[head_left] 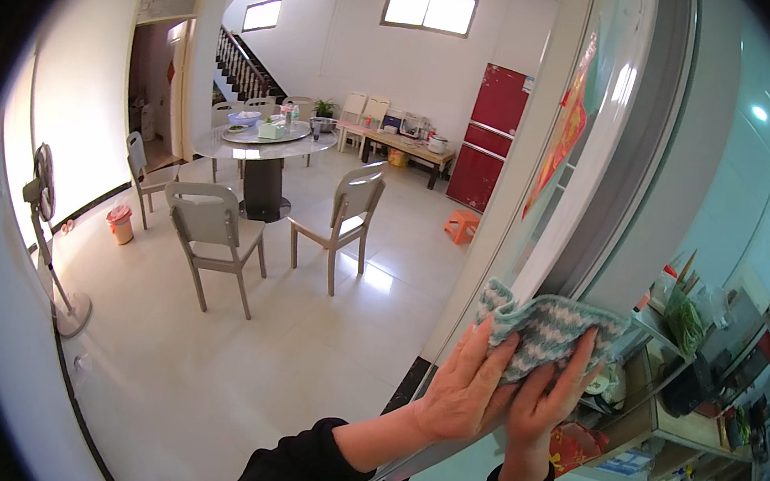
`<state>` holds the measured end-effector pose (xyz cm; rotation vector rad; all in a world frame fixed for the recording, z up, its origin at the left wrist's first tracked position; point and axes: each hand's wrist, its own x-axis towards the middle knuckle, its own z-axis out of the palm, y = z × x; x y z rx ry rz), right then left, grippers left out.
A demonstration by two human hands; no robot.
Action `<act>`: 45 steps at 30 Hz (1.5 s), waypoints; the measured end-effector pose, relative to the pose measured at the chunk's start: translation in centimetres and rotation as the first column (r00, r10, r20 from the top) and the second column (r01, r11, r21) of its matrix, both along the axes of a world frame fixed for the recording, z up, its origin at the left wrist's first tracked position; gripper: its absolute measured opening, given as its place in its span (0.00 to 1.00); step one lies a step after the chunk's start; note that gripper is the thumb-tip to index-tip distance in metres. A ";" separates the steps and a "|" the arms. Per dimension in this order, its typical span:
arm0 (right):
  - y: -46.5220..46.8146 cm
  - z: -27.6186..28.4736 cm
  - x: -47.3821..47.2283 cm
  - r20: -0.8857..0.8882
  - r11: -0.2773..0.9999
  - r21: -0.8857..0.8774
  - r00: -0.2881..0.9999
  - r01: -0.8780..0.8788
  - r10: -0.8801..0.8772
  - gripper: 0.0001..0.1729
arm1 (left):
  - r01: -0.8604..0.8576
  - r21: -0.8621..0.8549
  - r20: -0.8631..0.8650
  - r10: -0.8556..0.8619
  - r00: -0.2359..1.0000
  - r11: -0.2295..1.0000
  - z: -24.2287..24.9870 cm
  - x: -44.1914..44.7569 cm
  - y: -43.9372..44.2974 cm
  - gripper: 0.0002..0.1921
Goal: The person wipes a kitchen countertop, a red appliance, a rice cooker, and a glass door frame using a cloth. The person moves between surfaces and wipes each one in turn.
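Observation:
A green, grey and white striped cloth (552, 327) lies over the edge of a white-framed sliding glass door (583, 210). My left hand (468, 385) presses the cloth's left part against the frame, fingers pointing up. Close beside it, my right hand (550, 399) holds the cloth's right part, its fingers spread over the fabric. Part of the door frame is hidden behind the cloth and both hands. A red and gold paper decoration (562, 139) shows on the glass above the cloth.
Left of the door, chairs (211, 225) surround a round table (304, 145). A standing fan (45, 204) and a lidded bin (120, 224) are at the left wall. An orange stool (460, 226) stands by a red refrigerator (483, 136). Cluttered shelves (684, 428) are at the right.

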<state>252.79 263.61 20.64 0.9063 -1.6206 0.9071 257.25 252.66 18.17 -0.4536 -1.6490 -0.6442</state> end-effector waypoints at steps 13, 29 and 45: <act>-0.2 -10.7 2.1 0.127 0.999 -0.031 0.991 0.044 -0.039 0.33 | 0.061 0.036 0.103 -0.065 0.993 0.997 -9.1 0.7 0.2 0.24; -0.9 4.6 0.9 -0.067 0.999 0.002 0.996 0.051 -0.051 0.32 | 0.040 0.078 -0.068 -0.034 0.997 0.996 3.9 -0.6 -0.4 0.29; 0.2 -8.4 0.5 0.027 1.000 -0.013 0.999 0.026 -0.025 0.33 | -0.015 0.106 0.088 0.005 0.996 0.994 -7.5 -0.2 1.0 0.28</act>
